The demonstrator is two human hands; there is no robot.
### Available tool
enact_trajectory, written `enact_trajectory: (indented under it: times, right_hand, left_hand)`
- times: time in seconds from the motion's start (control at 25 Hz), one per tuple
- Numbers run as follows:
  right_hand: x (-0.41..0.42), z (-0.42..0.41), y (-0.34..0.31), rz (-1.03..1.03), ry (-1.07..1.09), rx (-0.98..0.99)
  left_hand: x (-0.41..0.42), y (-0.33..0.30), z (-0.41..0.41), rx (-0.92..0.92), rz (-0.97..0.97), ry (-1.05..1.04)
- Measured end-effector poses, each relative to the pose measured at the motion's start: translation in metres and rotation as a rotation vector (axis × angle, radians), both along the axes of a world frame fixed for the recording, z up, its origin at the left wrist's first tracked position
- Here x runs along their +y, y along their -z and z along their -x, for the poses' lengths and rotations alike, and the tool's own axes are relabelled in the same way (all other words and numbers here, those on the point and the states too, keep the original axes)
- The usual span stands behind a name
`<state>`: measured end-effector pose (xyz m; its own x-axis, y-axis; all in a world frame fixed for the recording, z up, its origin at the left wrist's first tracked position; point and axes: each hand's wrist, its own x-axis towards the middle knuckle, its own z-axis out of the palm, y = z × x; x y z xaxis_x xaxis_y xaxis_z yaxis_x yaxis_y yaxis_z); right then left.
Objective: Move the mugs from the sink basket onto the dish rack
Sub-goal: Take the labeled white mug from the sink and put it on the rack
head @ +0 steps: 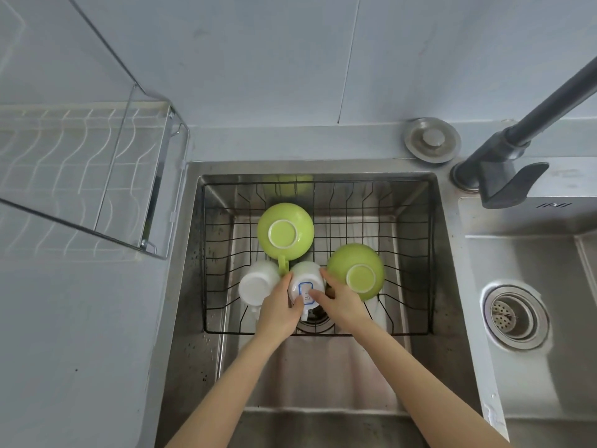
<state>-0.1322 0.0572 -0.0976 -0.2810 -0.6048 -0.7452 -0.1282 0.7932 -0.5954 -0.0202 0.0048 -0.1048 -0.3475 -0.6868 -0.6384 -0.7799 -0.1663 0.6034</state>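
Black wire basket [219,202] holds four upturned mugs [285,230].

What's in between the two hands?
In the head view, a white mug with a blue label, upside down, sits between the left hand and right hand, which both grip it.

Two mugs are bright green: one at the back [285,230] and one on the right [356,270]. Two mugs are white. The left one [256,284] is plain. The middle one [305,282] has a blue-edged sticker [307,294]. The wire basket [206,253] is black. The sink [323,367] is silver. The tap [504,156] is dark grey.
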Motion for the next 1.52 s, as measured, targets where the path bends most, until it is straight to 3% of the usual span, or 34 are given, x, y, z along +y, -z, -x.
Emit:
enact_trajectory:
  times: [0.4,0.6,0.88,1.08,1.24,1.52]
  right_hand:
    - [0.013,0.008,-0.012,0.001,0.142,-0.034]
    - [0.023,0.007,-0.042,0.071,0.243,-0.132]
    - [0.039,0.001,-0.095,0.159,0.173,-0.112]
    - [0.056,-0.003,-0.134,0.324,0.027,0.046]
    - [0.077,-0.013,-0.168,0.496,-0.147,0.293]
    - [0.071,-0.057,-0.203,0.798,-0.235,0.506]
  left_hand:
    - [0.005,-0.015,-0.004,0.087,-0.004,0.107]
    - [0.015,-0.036,-0.008,0.188,0.118,0.143]
    - [0.035,-0.072,-0.016,0.324,0.308,0.191]
    - [0.044,-0.119,-0.030,0.405,0.487,0.112]
    - [0.045,-0.158,-0.050,0.463,0.532,0.106]
    - [0.044,-0.216,-0.090,0.564,0.641,0.094]
